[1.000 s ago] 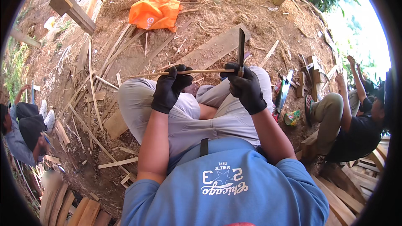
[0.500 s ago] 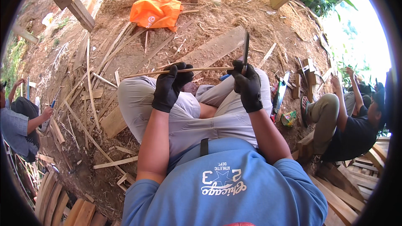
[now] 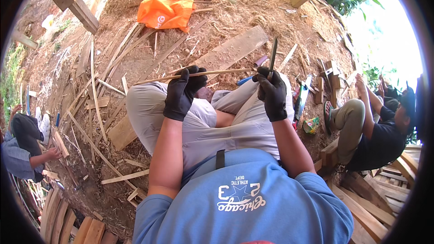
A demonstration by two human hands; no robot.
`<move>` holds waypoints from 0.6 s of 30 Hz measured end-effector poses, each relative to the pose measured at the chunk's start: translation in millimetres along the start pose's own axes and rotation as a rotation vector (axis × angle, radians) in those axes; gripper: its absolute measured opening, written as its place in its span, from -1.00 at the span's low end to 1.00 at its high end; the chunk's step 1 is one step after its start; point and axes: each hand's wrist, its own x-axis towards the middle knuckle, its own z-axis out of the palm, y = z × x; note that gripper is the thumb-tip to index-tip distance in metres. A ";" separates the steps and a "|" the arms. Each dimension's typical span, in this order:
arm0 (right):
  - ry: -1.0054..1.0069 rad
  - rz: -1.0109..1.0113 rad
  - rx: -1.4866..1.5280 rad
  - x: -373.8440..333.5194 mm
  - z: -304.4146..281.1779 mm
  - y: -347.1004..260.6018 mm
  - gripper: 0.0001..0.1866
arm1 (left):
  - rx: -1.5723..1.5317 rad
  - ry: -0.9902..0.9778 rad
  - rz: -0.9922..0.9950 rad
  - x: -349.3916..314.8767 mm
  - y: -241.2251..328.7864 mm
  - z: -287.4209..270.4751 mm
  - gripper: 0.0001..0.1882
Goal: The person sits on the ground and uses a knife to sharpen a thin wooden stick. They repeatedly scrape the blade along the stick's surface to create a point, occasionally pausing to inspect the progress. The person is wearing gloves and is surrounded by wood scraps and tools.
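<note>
My left hand (image 3: 184, 92), in a black glove, is closed around a thin wooden strip (image 3: 221, 72) above my left knee. The strip lies nearly level, with its right end close to my other hand. My right hand (image 3: 274, 95), also gloved in black, grips a knife (image 3: 273, 54) whose dark blade points up and away from me. Whether the right fingertips touch the strip's end, I cannot tell. Just beyond lie a purplish tube-like piece (image 3: 260, 61) and a blue object (image 3: 244, 80), partly hidden by my leg.
An orange bag (image 3: 166, 11) lies ahead on shaving-covered ground. Beyond my knees is a wide plank (image 3: 235, 47), with loose strips (image 3: 94, 90) to the left. One person (image 3: 20, 147) sits at left, another (image 3: 375, 129) at right. Stacked timber (image 3: 368, 212) stands behind right.
My right hand and the knife have moved slightly right, away from the strip's end. My left hand keeps its hold. The person at left has shifted and no longer holds the blue-handled tool up.
</note>
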 end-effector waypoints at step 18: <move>-0.058 -0.022 0.012 -0.2 9.0 1.6 -0.71 | 0.036 0.036 0.007 -0.5 -1.6 -0.8 -0.64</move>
